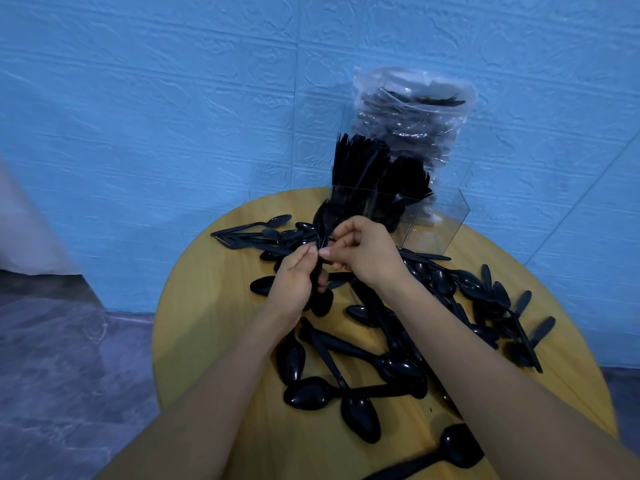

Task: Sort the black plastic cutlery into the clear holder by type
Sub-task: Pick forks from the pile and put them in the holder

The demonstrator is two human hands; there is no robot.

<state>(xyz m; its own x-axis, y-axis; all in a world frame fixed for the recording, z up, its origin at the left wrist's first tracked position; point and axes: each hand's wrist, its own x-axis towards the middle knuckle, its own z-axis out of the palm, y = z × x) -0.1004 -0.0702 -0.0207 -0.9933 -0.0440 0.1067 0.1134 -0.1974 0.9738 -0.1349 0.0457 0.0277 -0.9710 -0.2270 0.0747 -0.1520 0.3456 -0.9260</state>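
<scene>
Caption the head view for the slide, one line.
Both hands, left hand and right hand, grip a bundle of black cutlery before the clear holder on a round wooden table.

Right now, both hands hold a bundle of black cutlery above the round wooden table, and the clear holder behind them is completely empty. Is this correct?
Not quite. The head view shows the clear holder already has black cutlery standing in its left compartments; only the right one looks empty. The rest holds: left hand and right hand grip the bundle above the table.

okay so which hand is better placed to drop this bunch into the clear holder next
Probably the left. The left hand grips the bunch of cutlery by its handles, while the right hand only pinches at it. The clear holder stands just beyond both.
</scene>
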